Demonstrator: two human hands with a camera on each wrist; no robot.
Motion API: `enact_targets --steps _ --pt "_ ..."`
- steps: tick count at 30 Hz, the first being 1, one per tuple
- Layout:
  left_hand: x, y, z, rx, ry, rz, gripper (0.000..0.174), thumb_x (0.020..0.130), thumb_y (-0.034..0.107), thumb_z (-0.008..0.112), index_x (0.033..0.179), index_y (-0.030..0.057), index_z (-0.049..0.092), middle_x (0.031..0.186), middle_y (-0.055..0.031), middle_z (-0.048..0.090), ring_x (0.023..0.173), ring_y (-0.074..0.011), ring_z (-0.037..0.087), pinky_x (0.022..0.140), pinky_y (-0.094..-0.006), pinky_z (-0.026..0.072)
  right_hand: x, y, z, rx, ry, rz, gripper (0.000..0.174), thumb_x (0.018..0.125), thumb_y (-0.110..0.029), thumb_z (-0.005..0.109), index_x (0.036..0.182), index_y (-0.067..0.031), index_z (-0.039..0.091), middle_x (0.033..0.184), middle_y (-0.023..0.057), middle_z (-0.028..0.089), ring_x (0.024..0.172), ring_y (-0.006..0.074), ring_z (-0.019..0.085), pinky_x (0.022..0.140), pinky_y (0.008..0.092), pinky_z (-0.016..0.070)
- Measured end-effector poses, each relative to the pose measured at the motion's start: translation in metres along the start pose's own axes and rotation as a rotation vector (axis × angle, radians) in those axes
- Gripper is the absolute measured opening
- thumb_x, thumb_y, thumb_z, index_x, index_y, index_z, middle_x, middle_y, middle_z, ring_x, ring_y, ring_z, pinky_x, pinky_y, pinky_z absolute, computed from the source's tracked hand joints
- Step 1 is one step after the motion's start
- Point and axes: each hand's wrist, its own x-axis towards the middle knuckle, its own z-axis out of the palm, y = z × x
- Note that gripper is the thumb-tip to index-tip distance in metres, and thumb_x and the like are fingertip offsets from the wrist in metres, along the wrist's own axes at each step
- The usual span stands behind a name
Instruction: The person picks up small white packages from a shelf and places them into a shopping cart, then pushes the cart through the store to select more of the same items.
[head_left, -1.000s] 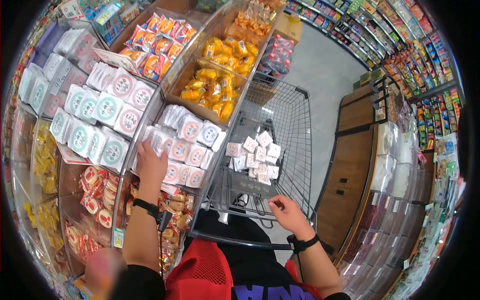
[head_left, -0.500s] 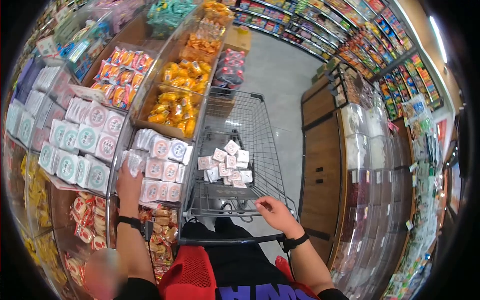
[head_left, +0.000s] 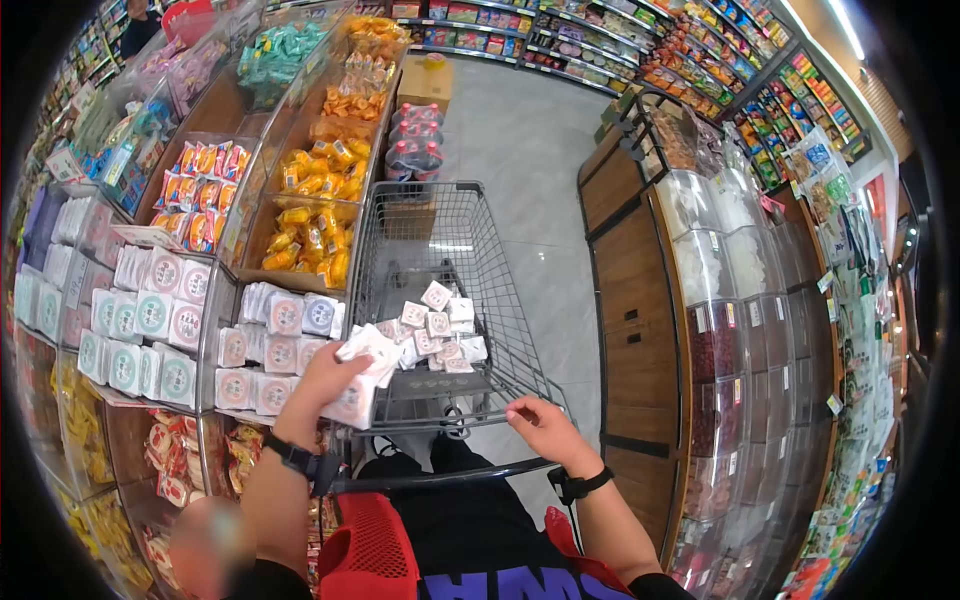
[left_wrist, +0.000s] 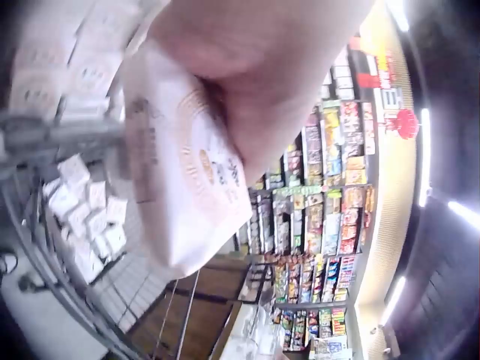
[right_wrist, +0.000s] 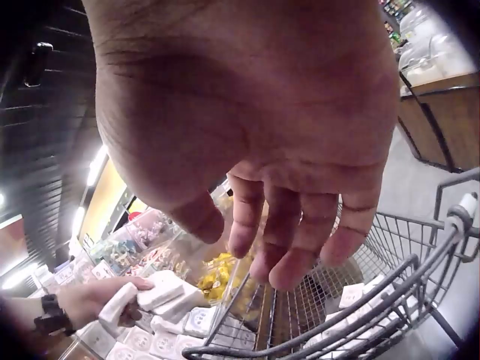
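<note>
My left hand (head_left: 330, 380) grips several white square packets with printed round labels (head_left: 376, 352), over the left rim of the shopping cart (head_left: 540, 370). The left wrist view shows one packet (left_wrist: 199, 169) close up beneath the hand. Inside the cart lies a loose pile of similar white packets (head_left: 438, 325). To the left, a bin holds rows of them (head_left: 270, 345). Above the cart's handle end my right hand (head_left: 545, 430) hovers with nothing in it; its fingers (right_wrist: 289, 255) hang loosely bent in the right wrist view.
Yellow-wrapped snacks (head_left: 320, 170) fill bins beyond the white packets. Packs of bottles (head_left: 415, 150) stand on the floor past the cart. A wooden cabinet (head_left: 635, 320) with clear bulk bins (head_left: 720, 340) lines the right side. Grey aisle floor (head_left: 535, 220) runs between.
My left hand has come out of the packet bin and moved right to the cart's edge, carrying packets. The view has shifted rightward; my right hand stays over the cart's near end.
</note>
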Motion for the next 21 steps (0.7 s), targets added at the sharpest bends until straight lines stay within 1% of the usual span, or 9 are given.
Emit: enact_targets --steps 3,4,7,8,10,12,15,17,21 --pt "0.038 -0.029 0.043 -0.694 -0.126 -0.16 0.058 0.103 0.033 0.076 0.148 0.0003 0.061 0.119 -0.0111 0.076 0.106 -0.0232 0.074 0.089 -0.0379 0.0609 -0.007 -0.003 -0.013 0.007 -0.011 0.022 0.023 0.108 -0.021 0.072 0.117 -0.0001 0.073 0.096 0.0031 0.073 0.088 0.0122 0.063 0.084 0.0304 0.0539" --pt "0.037 -0.03 0.052 -0.809 -0.071 -0.204 0.055 0.106 0.03 0.07 0.154 0.0062 0.056 0.121 -0.0095 0.074 0.107 -0.0228 0.074 0.09 -0.0419 0.0619 -0.009 0.002 -0.017 0.019 0.005 0.008 0.023 0.108 -0.021 0.072 0.117 -0.0002 0.073 0.096 0.0029 0.073 0.088 0.0121 0.063 0.084 0.0305 0.0539" --pt "0.012 -0.015 0.048 -0.425 0.105 -0.22 0.053 0.106 0.028 0.07 0.154 0.0076 0.056 0.125 -0.0127 0.073 0.121 -0.0223 0.07 0.097 -0.0403 0.0589 -0.011 0.022 -0.028 0.05 0.037 -0.008 0.023 0.108 -0.022 0.072 0.117 -0.0004 0.074 0.097 0.0022 0.073 0.088 0.0118 0.062 0.084 0.0307 0.0539" --pt "0.019 -0.041 0.038 -0.22 0.13 -0.069 0.058 0.101 0.028 0.075 0.152 0.0081 0.057 0.131 -0.0149 0.071 0.122 -0.0292 0.069 0.098 -0.0426 0.0572 -0.013 0.024 -0.033 0.057 0.039 0.007 0.023 0.108 -0.022 0.072 0.117 -0.0005 0.074 0.097 0.002 0.073 0.088 0.0117 0.062 0.084 0.0307 0.0539" --pt "0.021 -0.09 0.003 0.382 0.3 0.265 0.066 0.093 0.028 0.08 0.152 0.0083 0.057 0.137 -0.0179 0.07 0.125 -0.0367 0.066 0.102 -0.045 0.0543 -0.014 0.033 -0.039 0.074 0.041 0.029 0.023 0.108 -0.022 0.072 0.117 -0.0007 0.074 0.097 0.0014 0.073 0.089 0.0115 0.062 0.085 0.0306 0.054" --pt "-0.016 -0.076 -0.032 0.854 0.441 0.173 0.073 0.089 0.033 0.082 0.153 0.0072 0.056 0.143 -0.0223 0.066 0.131 -0.0425 0.062 0.111 -0.0516 0.0489 -0.011 0.046 -0.038 0.097 0.036 0.044 0.023 0.108 -0.022 0.072 0.117 -0.0009 0.074 0.097 0.0009 0.073 0.089 0.0113 0.063 0.085 0.0303 0.0539" --pt "-0.048 -0.095 -0.065 1.204 0.654 -0.082 0.082 0.091 0.042 0.081 0.158 0.0044 0.05 0.151 -0.0249 0.059 0.137 -0.044 0.059 0.117 -0.0575 0.0433 -0.009 0.051 -0.029 0.115 0.027 0.063 0.023 0.108 -0.022 0.073 0.117 -0.001 0.074 0.097 0.0005 0.073 0.09 0.0111 0.064 0.085 0.0299 0.0539" --pt "-0.049 -0.137 -0.077 1.181 0.602 -0.181 0.091 0.091 0.049 0.08 0.161 0.002 0.044 0.153 -0.0261 0.055 0.136 -0.0469 0.058 0.118 -0.0616 0.0407 -0.006 0.071 -0.023 0.101 0.013 0.084 0.024 0.108 -0.024 0.073 0.117 -0.001 0.074 0.097 0.0013 0.074 0.09 0.0117 0.064 0.085 0.0306 0.0543" --pt "-0.046 -0.118 -0.082 0.842 0.421 -0.305 0.107 0.09 0.052 0.082 0.167 -0.0025 0.033 0.153 -0.0272 0.054 0.136 -0.051 0.056 0.118 -0.0622 0.0418 -0.011 0.077 -0.012 0.013 -0.015 0.116 0.027 0.108 -0.027 0.073 0.115 -0.0011 0.075 0.098 0.0035 0.074 0.091 0.0134 0.066 0.085 0.0322 0.0551"
